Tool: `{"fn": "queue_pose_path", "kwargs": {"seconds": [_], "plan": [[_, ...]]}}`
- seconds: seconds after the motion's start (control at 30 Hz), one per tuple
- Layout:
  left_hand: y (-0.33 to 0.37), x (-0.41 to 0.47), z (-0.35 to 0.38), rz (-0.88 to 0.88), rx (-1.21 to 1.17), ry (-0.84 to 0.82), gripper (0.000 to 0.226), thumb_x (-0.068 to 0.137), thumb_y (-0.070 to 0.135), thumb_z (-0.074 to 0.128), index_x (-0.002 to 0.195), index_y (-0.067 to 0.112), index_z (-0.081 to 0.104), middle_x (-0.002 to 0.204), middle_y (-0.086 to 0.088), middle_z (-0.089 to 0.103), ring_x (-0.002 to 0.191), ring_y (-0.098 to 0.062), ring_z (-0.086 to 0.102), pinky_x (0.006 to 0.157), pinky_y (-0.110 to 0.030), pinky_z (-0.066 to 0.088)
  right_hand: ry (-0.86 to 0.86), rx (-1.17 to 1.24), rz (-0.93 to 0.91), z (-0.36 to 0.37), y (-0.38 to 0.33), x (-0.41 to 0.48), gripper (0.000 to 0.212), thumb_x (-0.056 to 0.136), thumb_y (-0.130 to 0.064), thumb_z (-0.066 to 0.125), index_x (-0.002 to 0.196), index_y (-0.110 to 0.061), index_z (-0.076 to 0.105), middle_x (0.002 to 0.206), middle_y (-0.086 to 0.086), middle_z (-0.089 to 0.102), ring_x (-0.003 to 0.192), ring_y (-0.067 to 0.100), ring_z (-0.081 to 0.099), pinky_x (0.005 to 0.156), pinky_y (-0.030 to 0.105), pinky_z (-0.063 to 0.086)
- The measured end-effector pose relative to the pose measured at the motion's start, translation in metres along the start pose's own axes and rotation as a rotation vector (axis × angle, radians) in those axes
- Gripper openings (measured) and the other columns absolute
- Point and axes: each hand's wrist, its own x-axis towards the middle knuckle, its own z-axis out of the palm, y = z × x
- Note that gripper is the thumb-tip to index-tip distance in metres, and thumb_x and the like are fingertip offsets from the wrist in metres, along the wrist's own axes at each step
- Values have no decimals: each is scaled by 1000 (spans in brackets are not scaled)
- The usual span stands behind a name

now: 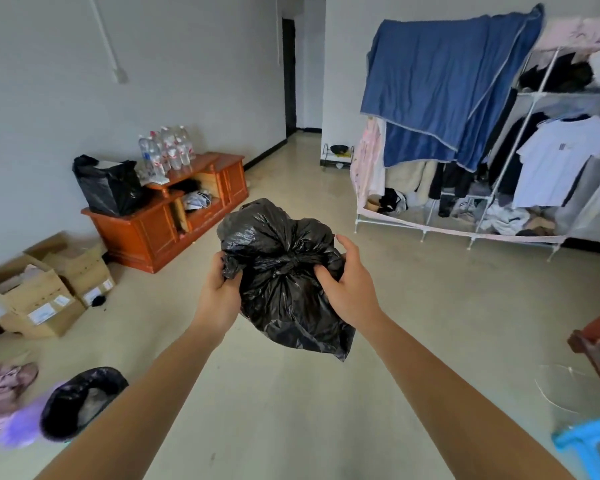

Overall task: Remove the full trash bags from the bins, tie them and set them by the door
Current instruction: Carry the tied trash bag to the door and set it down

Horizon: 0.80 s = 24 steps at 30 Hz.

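Both hands hold a black trash bag [284,271] in the air above the floor [413,323]: the left hand [220,289] grips one knotted end, the right hand [347,282] pinches the other. A lined bin [80,403] stands lower left.

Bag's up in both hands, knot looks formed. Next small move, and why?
Probably a short outward tug with both hands to cinch the knot. The left hand and right hand each grip gathered plastic on either side of it on the black trash bag, which is held off the floor. The knot looks formed, but I cannot tell whether it is tight.
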Motion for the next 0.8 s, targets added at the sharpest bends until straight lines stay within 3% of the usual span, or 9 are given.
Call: {"fn": "queue_pose_path", "kwargs": {"seconds": [0.13, 0.27, 0.47, 0.67, 0.8], "plan": [[-13, 104, -15, 33, -23, 31, 34, 107, 16, 44, 140, 23, 51, 123, 13, 60, 111, -3, 56, 98, -26, 39, -42, 3, -27, 64, 13, 97, 67, 93, -40, 61, 149, -30, 26, 121, -9, 65, 107, 12, 62, 87, 28, 44], [-30, 221, -37, 43, -40, 11, 31, 108, 17, 42, 136, 21, 54, 119, 14, 62, 107, -1, 57, 101, -29, 40, -47, 2, -61, 126, 17, 199, 65, 94, -37, 60, 148, -28, 26, 121, -8, 66, 107, 13, 62, 87, 29, 45], [-45, 405, -59, -10, -23, -38, 35, 105, 33, 49, 138, 23, 56, 131, 5, 65, 125, -19, 58, 110, -43, 42, -41, -1, -20, 191, 8, 349, 67, 94, -39, 60, 150, -30, 23, 124, -8, 65, 110, 12, 61, 93, 31, 47], [-67, 548, -28, -86, -95, -69, 20, 105, 29, 50, 122, 29, 59, 115, 16, 66, 107, -4, 60, 100, -34, 42, 13, 4, 46, 236, 45, 481, 70, 95, -38, 60, 153, -29, 22, 117, -11, 66, 108, 12, 62, 89, 28, 45], [-98, 661, 5, -92, -89, -84, 22, 105, 30, 50, 125, 29, 58, 120, 14, 66, 114, -10, 60, 103, -36, 43, 37, 11, 58, 264, 88, 587, 71, 95, -38, 60, 153, -28, 21, 111, -14, 64, 103, 11, 60, 85, 26, 42]]}}
